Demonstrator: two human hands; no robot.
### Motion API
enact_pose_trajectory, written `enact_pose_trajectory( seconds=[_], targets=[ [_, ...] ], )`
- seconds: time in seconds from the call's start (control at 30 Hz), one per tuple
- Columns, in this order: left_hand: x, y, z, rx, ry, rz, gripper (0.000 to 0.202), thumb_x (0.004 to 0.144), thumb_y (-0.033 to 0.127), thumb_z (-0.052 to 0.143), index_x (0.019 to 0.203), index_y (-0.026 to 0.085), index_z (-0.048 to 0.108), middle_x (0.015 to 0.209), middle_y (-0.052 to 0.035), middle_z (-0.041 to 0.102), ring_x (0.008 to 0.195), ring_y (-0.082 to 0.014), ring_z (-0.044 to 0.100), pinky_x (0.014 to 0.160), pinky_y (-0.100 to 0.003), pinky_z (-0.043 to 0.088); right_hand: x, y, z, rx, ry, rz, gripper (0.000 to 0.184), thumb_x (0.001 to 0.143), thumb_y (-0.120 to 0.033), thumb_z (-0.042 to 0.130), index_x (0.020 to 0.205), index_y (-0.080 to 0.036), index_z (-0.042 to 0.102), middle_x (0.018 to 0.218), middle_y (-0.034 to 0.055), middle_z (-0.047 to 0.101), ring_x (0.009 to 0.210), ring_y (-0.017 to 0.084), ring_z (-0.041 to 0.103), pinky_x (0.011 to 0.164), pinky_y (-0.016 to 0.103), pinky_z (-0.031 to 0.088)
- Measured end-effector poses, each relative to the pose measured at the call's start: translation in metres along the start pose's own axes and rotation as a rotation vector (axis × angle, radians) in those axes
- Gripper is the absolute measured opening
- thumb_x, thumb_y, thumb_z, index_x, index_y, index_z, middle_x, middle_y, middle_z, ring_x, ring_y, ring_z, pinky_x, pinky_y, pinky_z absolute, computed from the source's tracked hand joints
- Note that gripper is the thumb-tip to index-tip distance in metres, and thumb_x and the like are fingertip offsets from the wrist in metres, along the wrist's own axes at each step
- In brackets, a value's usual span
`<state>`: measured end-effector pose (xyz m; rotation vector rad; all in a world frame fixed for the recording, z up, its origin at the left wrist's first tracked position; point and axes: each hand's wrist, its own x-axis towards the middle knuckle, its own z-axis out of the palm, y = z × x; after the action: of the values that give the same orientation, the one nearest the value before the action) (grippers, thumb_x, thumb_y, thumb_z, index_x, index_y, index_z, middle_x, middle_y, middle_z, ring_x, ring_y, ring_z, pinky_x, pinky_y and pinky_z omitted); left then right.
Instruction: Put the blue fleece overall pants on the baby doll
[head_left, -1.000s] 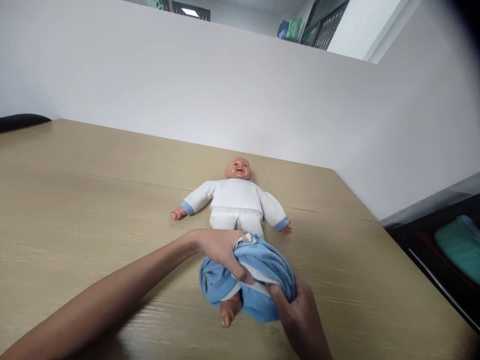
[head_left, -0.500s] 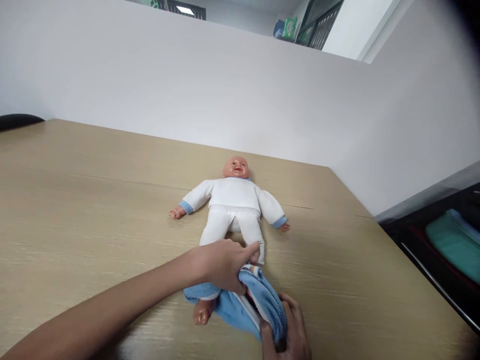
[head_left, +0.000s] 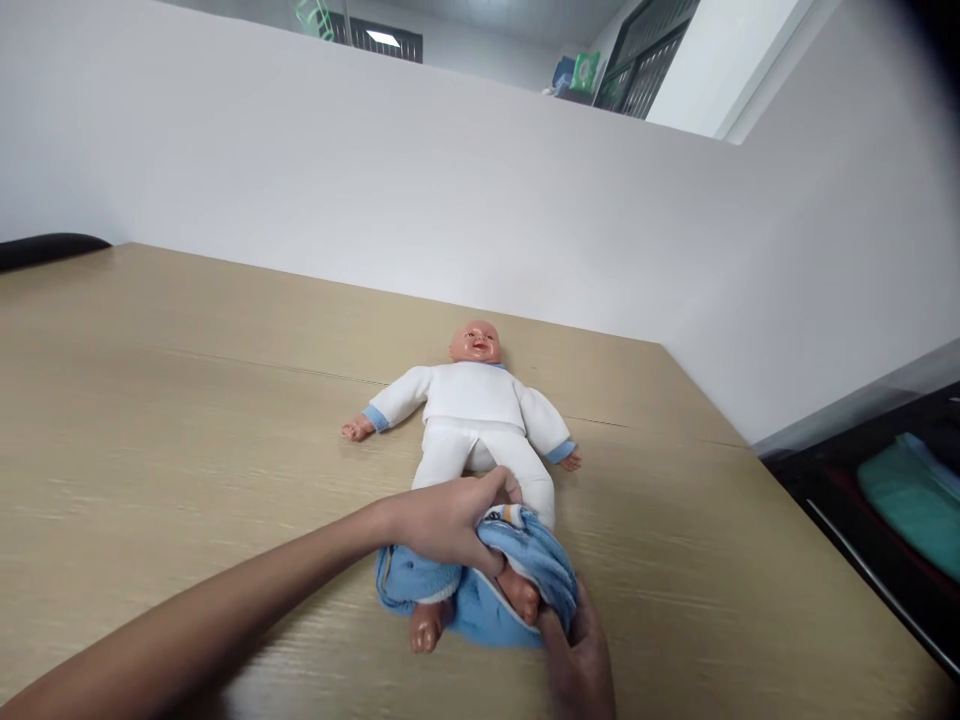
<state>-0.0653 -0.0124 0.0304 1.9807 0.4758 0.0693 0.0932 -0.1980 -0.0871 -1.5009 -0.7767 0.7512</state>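
A baby doll (head_left: 474, 395) in a white top and white legs, with blue cuffs at the wrists, lies on its back, head away from me. Blue fleece trousers (head_left: 420, 578) are bunched around its lower legs, and both brown feet stick out of them. My left hand (head_left: 450, 520) reaches across from the left, its fingers and thumb closed around the doll's leg on the right, by the trousers' top edge. Below it, my right hand (head_left: 581, 660) grips the trouser fabric beside the doll's foot (head_left: 520, 592); some of its fingers are hidden behind the cloth.
The wooden table (head_left: 225, 400) meets a low white wall (head_left: 420, 180) at the back. A black chair back (head_left: 52, 248) shows at the far left. Past the table's right edge, green cloth (head_left: 911, 500) lies on something dark.
The doll's foot on the right has come out through the trouser leg. My right hand has shifted the fabric slightly up the leg, and the leg has swung a little to the right.
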Motion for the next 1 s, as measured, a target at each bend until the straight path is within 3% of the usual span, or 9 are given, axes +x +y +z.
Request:
enact_pose_trajectory(
  seconds=[0.17, 0.33, 0.47, 0.57, 0.63, 0.73, 0.83, 0.93, 1.0],
  targets=[
    [-0.009, -0.009, -0.001, -0.086, 0.047, 0.164, 0.055, 0.076, 0.017, 0.076, 0.126, 0.023, 0.055, 0.113, -0.0022, 0.065, 0.103, -0.0244, 0.063, 0.087, -0.032, 0.049, 0.025, -0.014, -0.001, 0.118, -0.090, -0.089, 0.057, 0.087, -0.043, 0.076, 0.137, -0.026, 0.056, 0.131, 0.0110, 0.071, 0.112, 0.028, 0.072, 0.093, 0.035, 0.059],
    [-0.017, -0.010, -0.001, 0.073, 0.130, 0.226, 0.015, 0.090, 0.022, 0.070, 0.103, 0.020, 0.064, 0.093, -0.0002, 0.065, 0.086, -0.0201, 0.062, 0.078, -0.030, 0.046, 0.055, -0.030, -0.024, -0.028, -0.433, -0.057, 0.039, 0.093, -0.046, 0.072, 0.124, -0.025, 0.063, 0.112, 0.0071, 0.075, 0.105, 0.027, 0.072, 0.093, 0.035, 0.057],
    [-0.026, -0.012, 0.005, 0.313, 0.279, 0.232, 0.020, 0.089, 0.033, 0.078, 0.097, 0.021, 0.065, 0.091, -0.0011, 0.063, 0.093, -0.0229, 0.060, 0.091, -0.036, 0.045, 0.079, -0.046, -0.042, -0.279, -0.660, -0.043, 0.038, 0.091, -0.046, 0.077, 0.122, -0.027, 0.067, 0.116, 0.0066, 0.075, 0.111, 0.029, 0.069, 0.097, 0.038, 0.055],
    [-0.040, -0.017, 0.004, 0.384, 0.369, 0.253, 0.045, 0.084, 0.052, 0.083, 0.112, 0.022, 0.064, 0.119, -0.0070, 0.065, 0.116, -0.0290, 0.057, 0.107, -0.042, 0.043, 0.088, -0.059, -0.048, -0.452, -0.695, -0.118, 0.040, 0.088, -0.046, 0.080, 0.121, -0.028, 0.069, 0.126, 0.0070, 0.071, 0.120, 0.032, 0.064, 0.105, 0.041, 0.050],
    [-0.054, -0.023, 0.000, 0.404, 0.424, 0.215, 0.057, 0.082, 0.060, 0.082, 0.121, 0.024, 0.061, 0.146, -0.0109, 0.054, 0.137, -0.0348, 0.045, 0.116, -0.048, 0.038, 0.091, -0.066, -0.048, -0.466, -0.741, -0.152, 0.037, 0.090, -0.047, 0.078, 0.120, -0.029, 0.067, 0.126, 0.0064, 0.067, 0.121, 0.031, 0.061, 0.108, 0.041, 0.047],
    [-0.072, -0.035, -0.010, 0.355, 0.422, 0.093, 0.052, 0.082, 0.050, 0.083, 0.121, 0.025, 0.059, 0.167, -0.0108, 0.031, 0.154, -0.0396, 0.025, 0.123, -0.056, 0.032, 0.100, -0.071, -0.042, -0.329, -0.836, -0.170, 0.023, 0.099, -0.045, 0.067, 0.114, -0.028, 0.063, 0.116, 0.0041, 0.062, 0.113, 0.025, 0.060, 0.105, 0.037, 0.047],
    [-0.080, -0.046, -0.020, 0.216, 0.320, 0.062, 0.040, 0.084, 0.033, 0.080, 0.118, 0.026, 0.060, 0.172, -0.0070, 0.022, 0.159, -0.0370, 0.017, 0.127, -0.056, 0.026, 0.117, -0.064, -0.030, -0.138, -0.870, -0.162, 0.021, 0.101, -0.046, 0.063, 0.113, -0.028, 0.062, 0.111, 0.0028, 0.056, 0.106, 0.022, 0.058, 0.095, 0.032, 0.048],
    [-0.077, -0.055, -0.023, 0.074, 0.332, 0.114, 0.021, 0.089, 0.030, 0.072, 0.107, 0.023, 0.062, 0.168, -0.0086, 0.032, 0.159, -0.0338, 0.025, 0.130, -0.052, 0.023, 0.133, -0.053, -0.014, -0.003, -0.809, -0.091, 0.028, 0.098, -0.048, 0.068, 0.116, -0.028, 0.064, 0.115, 0.0029, 0.057, 0.107, 0.021, 0.056, 0.092, 0.029, 0.047],
    [-0.070, -0.061, -0.021, -0.051, 0.382, 0.155, 0.017, 0.096, 0.036, 0.066, 0.104, 0.021, 0.061, 0.163, -0.0121, 0.040, 0.155, -0.0324, 0.032, 0.127, -0.049, 0.028, 0.137, -0.046, -0.003, 0.075, -0.721, -0.016, 0.032, 0.094, -0.051, 0.071, 0.114, -0.027, 0.064, 0.115, 0.0028, 0.059, 0.108, 0.022, 0.057, 0.094, 0.030, 0.047]
  ],
)
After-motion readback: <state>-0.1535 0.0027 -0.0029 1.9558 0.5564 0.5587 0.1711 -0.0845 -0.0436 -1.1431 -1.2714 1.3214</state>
